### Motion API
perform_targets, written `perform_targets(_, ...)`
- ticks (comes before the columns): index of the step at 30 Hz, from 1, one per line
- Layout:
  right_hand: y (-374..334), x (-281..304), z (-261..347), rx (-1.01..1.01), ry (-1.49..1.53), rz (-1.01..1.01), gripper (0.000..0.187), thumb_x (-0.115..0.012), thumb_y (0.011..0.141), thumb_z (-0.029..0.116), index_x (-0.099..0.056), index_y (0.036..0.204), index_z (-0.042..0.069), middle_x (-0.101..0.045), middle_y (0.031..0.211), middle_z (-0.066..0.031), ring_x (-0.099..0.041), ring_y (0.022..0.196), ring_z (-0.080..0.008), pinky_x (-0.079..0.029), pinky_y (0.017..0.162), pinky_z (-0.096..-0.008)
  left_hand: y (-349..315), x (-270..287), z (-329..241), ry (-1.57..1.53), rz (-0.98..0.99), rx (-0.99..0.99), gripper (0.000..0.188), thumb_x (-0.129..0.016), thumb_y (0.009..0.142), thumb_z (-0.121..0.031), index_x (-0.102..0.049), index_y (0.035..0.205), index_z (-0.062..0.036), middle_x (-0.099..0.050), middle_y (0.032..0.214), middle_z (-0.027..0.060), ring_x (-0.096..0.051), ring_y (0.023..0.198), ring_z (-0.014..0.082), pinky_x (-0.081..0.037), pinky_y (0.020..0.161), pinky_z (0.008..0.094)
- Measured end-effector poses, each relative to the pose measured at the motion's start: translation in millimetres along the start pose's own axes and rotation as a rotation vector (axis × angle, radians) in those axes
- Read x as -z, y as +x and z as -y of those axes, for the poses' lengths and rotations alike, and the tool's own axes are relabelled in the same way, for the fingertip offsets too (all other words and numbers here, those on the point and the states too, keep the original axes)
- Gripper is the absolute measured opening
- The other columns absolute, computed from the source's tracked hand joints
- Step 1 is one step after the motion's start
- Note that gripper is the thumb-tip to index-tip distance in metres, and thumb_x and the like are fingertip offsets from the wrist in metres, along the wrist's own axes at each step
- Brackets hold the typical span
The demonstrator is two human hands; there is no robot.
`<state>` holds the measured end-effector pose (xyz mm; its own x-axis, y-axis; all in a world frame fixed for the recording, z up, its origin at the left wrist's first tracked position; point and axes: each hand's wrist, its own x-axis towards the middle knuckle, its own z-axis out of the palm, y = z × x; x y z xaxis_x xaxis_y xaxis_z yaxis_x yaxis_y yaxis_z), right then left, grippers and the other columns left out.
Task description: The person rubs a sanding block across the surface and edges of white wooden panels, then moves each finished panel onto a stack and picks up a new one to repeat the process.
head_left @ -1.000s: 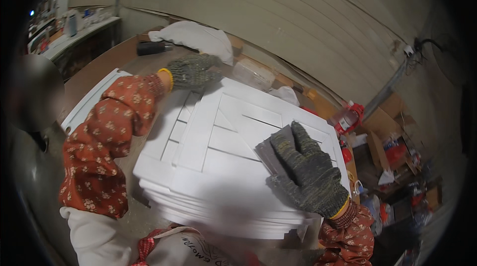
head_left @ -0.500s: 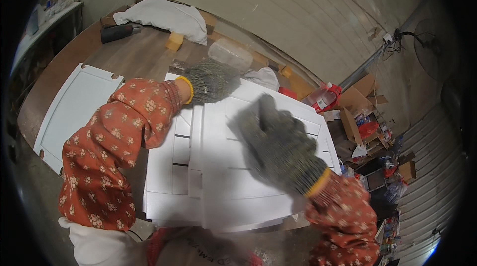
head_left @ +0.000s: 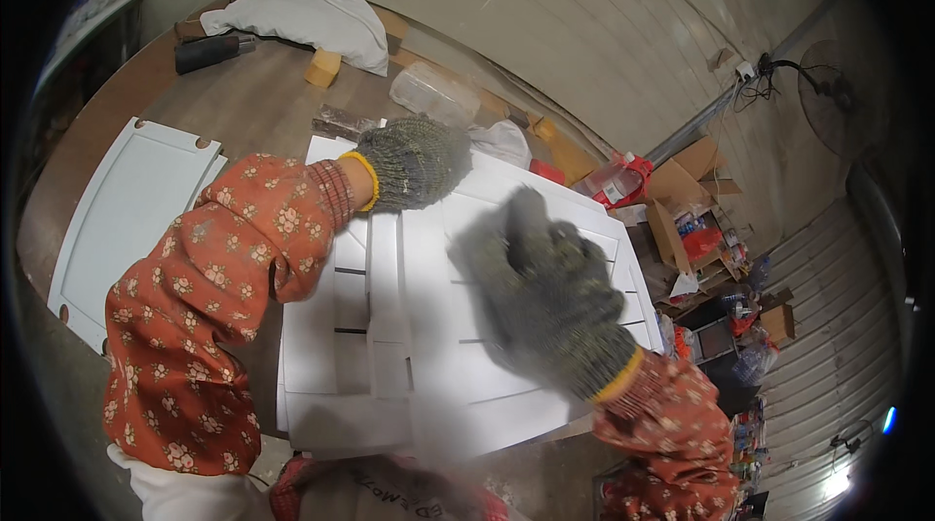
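A stack of white slotted panels [head_left: 506,365] lies in front of me, one on top overlapping another. My left hand [head_left: 414,166], in a grey-green knitted glove with a yellow cuff, is closed over the far edge of the upper panel; its fingertips are hidden. My right hand [head_left: 555,297], in a matching glove, is closed on the panel's top face, right of the middle. Its finger side is blurred and dark, and anything in it cannot be made out. Apart at the left lies a pale panel [head_left: 131,204] with notched corners.
Behind the panels are a clear plastic container [head_left: 433,93], a yellow block [head_left: 322,67], a dark cylindrical tool [head_left: 209,55] and a white cloth bag [head_left: 302,19]. A clear bottle with red [head_left: 614,182] and cardboard boxes [head_left: 672,234] stand at the right. A fan [head_left: 833,93] is at the far right.
The whole view has shifted slightly, so the surroundings sit further left. My left hand remains at the panel's far edge. The right hand is blurred in both frames, in nearly the same place.
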<state>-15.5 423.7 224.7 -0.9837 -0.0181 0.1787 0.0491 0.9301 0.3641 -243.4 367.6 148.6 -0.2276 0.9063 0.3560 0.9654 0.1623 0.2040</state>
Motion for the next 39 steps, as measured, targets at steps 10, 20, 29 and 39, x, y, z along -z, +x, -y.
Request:
perform_targets(10, 5, 5, -3, 0.136, -0.020, -0.075, 0.037, -0.063, 0.082, 0.019, -0.053, 0.113, 0.001, -0.050, 0.103, -0.0199, -0.057, 0.073, -0.0314, -0.047, 0.059, -0.0472, 0, 4, -3, 0.083, 0.029, -0.040, 0.038, -0.049, 0.097, -0.034, -0.063, 0.110, -0.0014, -0.064, 0.110, 0.0215, -0.060, 0.103, 0.0388, -0.047, 0.093, 0.0485)
perform_targets(20, -1, 20, -6, 0.167, -0.071, -0.040, 0.035, -0.065, 0.077, 0.021, -0.059, 0.108, 0.006, -0.051, 0.109, -0.0203, -0.056, 0.078, -0.0303, -0.047, 0.060, -0.0456, -1, 1, -2, 0.076, -0.048, -0.115, 0.038, -0.048, 0.097, -0.032, -0.064, 0.107, 0.0001, -0.065, 0.107, 0.0234, -0.061, 0.101, 0.0407, -0.047, 0.093, 0.0496)
perform_targets(29, -6, 21, -5, 0.173, -0.097, -0.081, 0.029, -0.064, 0.078, 0.019, -0.061, 0.104, 0.006, -0.048, 0.101, -0.0183, -0.058, 0.072, -0.0298, -0.047, 0.057, -0.0472, -1, -4, -3, 0.035, -0.090, -0.095, 0.036, -0.049, 0.097, -0.033, -0.064, 0.103, -0.0005, -0.065, 0.103, 0.0230, -0.062, 0.097, 0.0401, -0.048, 0.089, 0.0503)
perform_targets(39, -7, 18, -8, 0.164, -0.087, -0.040, 0.035, -0.065, 0.078, 0.022, -0.057, 0.108, 0.006, -0.048, 0.104, -0.0187, -0.055, 0.073, -0.0295, -0.045, 0.058, -0.0461, -3, 1, -6, 0.041, -0.072, -0.090, 0.034, -0.049, 0.097, -0.032, -0.064, 0.100, -0.0021, -0.064, 0.100, 0.0213, -0.062, 0.095, 0.0394, -0.048, 0.087, 0.0502)
